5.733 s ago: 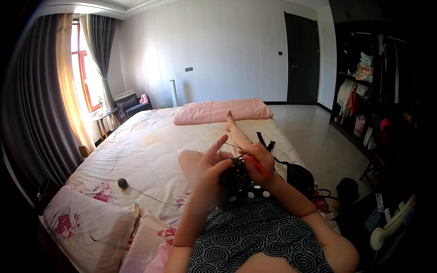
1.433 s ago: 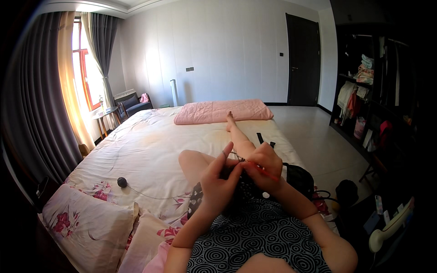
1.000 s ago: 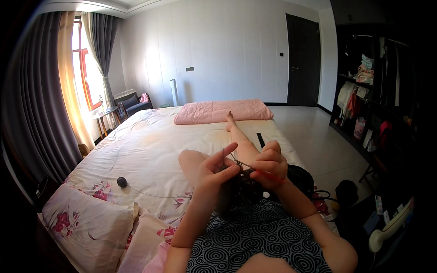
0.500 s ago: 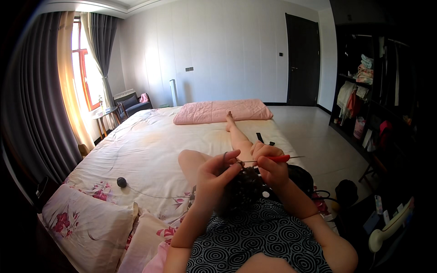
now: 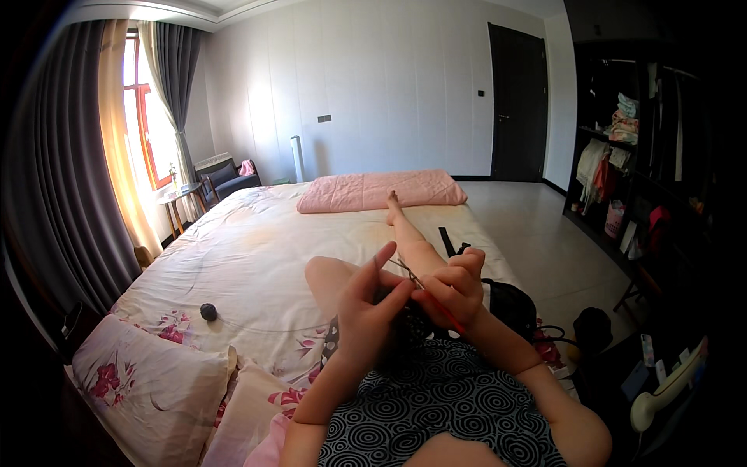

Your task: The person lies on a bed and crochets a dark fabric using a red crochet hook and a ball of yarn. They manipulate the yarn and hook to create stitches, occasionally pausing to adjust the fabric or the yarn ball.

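Gripping the red-handled hook (image 5: 445, 311), the right hand (image 5: 454, 289) has its thumb and fingers wrapped close around the shaft, the upper fingers curled and lifted. The left hand (image 5: 367, 305) pinches the work (image 5: 405, 325) between thumb and fingers near the hook, its index finger raised, with yarn (image 5: 395, 263) running from it toward the metal tip. The two hands are close together over the lap, and the strands cross at the hook, too fine to count.

The step in hand looks like a stitch being formed, yarn around the hook. The next move seems to call for a firm left pinch, even tension over the raised finger, and a small turn of the right wrist to draw the loop through.

The work hangs below the fingers, between the hands and the patterned top (image 5: 459, 389). It is dark and soft-looking; in the shade, its edges and full shape cannot be made out.

Farther out, to the left, a small dark ball (image 5: 208, 312) of yarn sits on the bed (image 5: 241, 249), well apart from the hands and near a flowered pillow (image 5: 152, 389).
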`<action>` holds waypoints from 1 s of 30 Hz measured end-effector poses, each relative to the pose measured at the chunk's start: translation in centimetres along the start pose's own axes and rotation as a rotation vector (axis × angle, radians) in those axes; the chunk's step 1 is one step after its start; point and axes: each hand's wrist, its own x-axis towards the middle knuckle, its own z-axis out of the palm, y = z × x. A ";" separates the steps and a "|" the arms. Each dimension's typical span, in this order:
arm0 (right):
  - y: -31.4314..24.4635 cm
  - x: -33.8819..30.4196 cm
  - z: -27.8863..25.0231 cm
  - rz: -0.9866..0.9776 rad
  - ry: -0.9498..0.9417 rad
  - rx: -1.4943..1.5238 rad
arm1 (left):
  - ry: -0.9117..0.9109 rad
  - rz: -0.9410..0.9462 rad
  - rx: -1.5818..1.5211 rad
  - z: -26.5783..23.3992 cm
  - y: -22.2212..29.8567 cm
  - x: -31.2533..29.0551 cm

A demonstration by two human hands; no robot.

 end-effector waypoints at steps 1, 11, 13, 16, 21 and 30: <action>0.0 -0.2 -0.2 -0.018 -0.008 -0.011 | -0.044 -0.045 -0.066 -0.2 0.2 0.1; 1.3 -0.6 -1.0 0.205 -0.019 0.434 | -0.207 -0.240 -0.352 -2.0 0.2 0.7; 1.7 -0.6 -1.3 0.303 -0.059 0.591 | -0.200 -0.233 -0.366 -2.0 0.0 0.8; 1.9 -1.1 -0.8 0.489 -0.045 0.854 | -0.140 -0.173 -0.303 -1.5 -0.3 0.6; 1.4 -1.4 0.3 0.580 -0.043 0.778 | 0.033 0.157 0.173 0.3 -1.0 -0.2; 0.5 -1.3 0.6 0.383 -0.032 0.282 | -0.030 0.231 0.329 0.0 -0.9 -0.1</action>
